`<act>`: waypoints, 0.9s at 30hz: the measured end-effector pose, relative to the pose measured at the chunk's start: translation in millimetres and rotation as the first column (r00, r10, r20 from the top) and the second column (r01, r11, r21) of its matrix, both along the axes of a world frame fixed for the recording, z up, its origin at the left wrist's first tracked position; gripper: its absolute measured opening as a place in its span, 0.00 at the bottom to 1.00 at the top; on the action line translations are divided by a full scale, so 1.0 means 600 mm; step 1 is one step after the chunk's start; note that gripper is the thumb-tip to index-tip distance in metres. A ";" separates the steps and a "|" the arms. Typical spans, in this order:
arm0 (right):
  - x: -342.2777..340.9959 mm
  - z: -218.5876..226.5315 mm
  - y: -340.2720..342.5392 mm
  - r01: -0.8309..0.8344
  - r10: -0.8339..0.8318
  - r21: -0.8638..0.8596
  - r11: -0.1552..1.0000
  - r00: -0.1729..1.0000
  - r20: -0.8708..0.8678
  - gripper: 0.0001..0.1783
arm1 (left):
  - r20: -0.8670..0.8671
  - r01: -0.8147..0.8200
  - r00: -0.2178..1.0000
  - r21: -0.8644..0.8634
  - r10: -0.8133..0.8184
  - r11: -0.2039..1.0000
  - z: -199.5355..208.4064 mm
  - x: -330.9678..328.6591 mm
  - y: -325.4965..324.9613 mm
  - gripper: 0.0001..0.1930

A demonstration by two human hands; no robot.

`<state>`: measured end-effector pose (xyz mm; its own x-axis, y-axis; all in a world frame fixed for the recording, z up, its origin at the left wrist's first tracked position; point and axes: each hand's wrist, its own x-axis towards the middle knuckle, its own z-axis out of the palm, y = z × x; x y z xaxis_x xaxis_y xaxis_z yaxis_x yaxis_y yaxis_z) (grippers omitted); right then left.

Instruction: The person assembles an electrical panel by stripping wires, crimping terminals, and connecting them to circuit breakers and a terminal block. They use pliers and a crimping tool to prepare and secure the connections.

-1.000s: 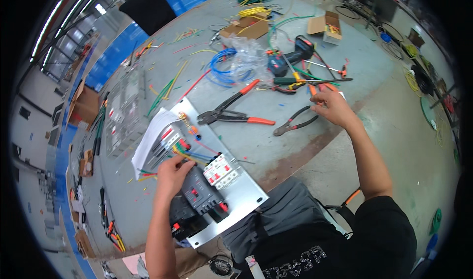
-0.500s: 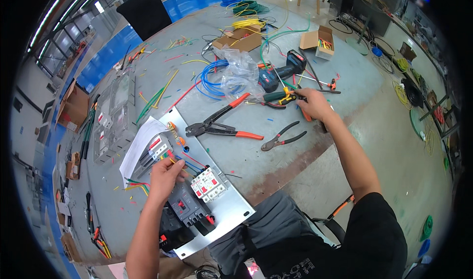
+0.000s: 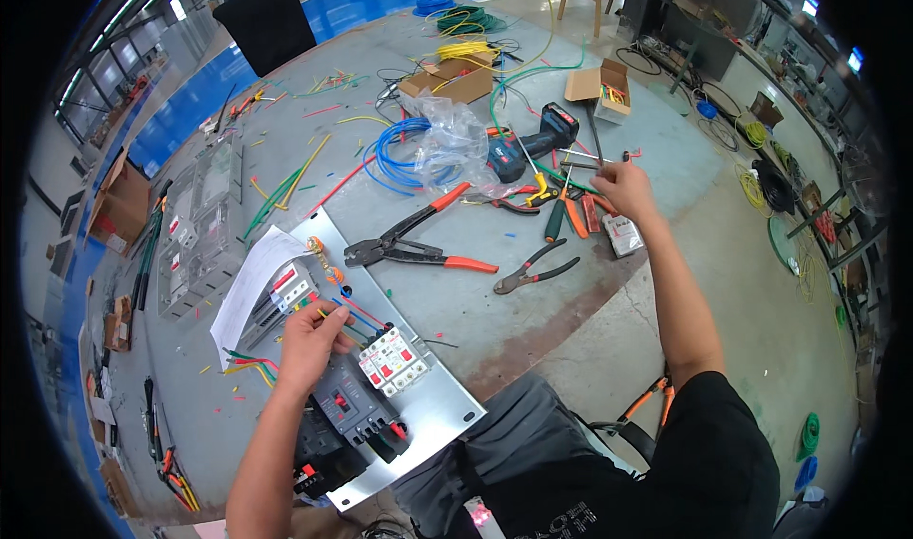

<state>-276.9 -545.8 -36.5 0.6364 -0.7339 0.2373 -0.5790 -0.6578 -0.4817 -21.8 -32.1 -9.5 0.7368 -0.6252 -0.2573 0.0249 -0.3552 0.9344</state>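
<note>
My left hand [image 3: 319, 341] is pinched on a thin wire above a metal mounting plate [image 3: 449, 401]. The plate carries a white row of small breakers with red switches [image 3: 393, 360] and a larger grey circuit breaker [image 3: 344, 401]. Blue and red wires run beside the fingertips. To the right, my right hand [image 3: 628, 192] is closed over the table's tools; what it grips, if anything, is hidden. Beneath it lie a green-handled screwdriver [image 3: 554, 223] and a white block-shaped part [image 3: 624, 235]. A slim metal shaft passes by its fingers.
Long crimping pliers [image 3: 418, 246] and diagonal cutters [image 3: 533, 268] lie mid-table. Beyond are a cordless drill [image 3: 539, 146], a blue wire coil [image 3: 395, 154] and cardboard boxes [image 3: 456, 80]. A paper sheet [image 3: 255, 282] lies over the plate's left side; grey enclosures [image 3: 204, 230] stand farther left.
My right hand has moved away from the green-handled screwdriver, which now lies on the table, toward the far right. My left hand stays at the wires. The whole view has shifted slightly.
</note>
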 end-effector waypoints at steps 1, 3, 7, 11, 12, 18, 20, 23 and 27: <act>-0.015 0.000 -0.005 0.027 -0.027 0.006 1.000 0.997 -0.071 0.19 | 0.002 -0.001 1.000 0.005 0.001 1.000 0.001 -0.001 -0.002 0.10; -0.026 -0.007 0.002 0.069 -0.060 0.051 0.996 0.985 -0.163 0.26 | 0.008 0.005 1.000 0.022 -0.005 1.000 0.003 0.000 -0.004 0.10; -0.005 -0.013 0.035 0.022 -0.011 0.028 0.999 0.942 -0.336 0.28 | 0.017 0.016 1.000 0.016 -0.016 1.000 0.000 0.001 0.003 0.10; 0.034 -0.047 0.008 -0.003 0.017 0.039 0.999 0.931 -0.363 0.24 | 0.038 0.099 0.994 -0.003 -0.099 0.995 0.000 0.007 0.028 0.11; 0.032 -0.044 0.003 0.021 0.042 0.185 0.983 0.943 -0.331 0.22 | 0.057 0.120 0.991 0.012 -0.121 0.993 0.006 0.007 0.033 0.11; 0.023 -0.056 -0.034 -0.077 0.079 0.015 0.997 0.984 -0.162 0.16 | -0.056 0.133 0.989 -0.063 -0.136 0.989 0.015 0.004 0.024 0.13; 0.039 -0.022 0.003 -0.056 0.106 0.511 0.858 0.992 -0.070 0.12 | -0.072 0.087 0.994 -0.016 -0.088 0.996 0.014 0.006 0.038 0.13; 0.028 0.011 0.038 -0.271 0.261 0.663 0.697 0.958 0.118 0.11 | -0.063 0.094 0.994 -0.006 -0.094 0.996 0.013 0.008 0.034 0.12; 0.015 -0.012 0.031 -0.347 0.363 0.446 0.825 0.930 0.053 0.12 | -0.075 0.087 0.993 -0.018 -0.088 0.996 0.012 0.006 0.031 0.12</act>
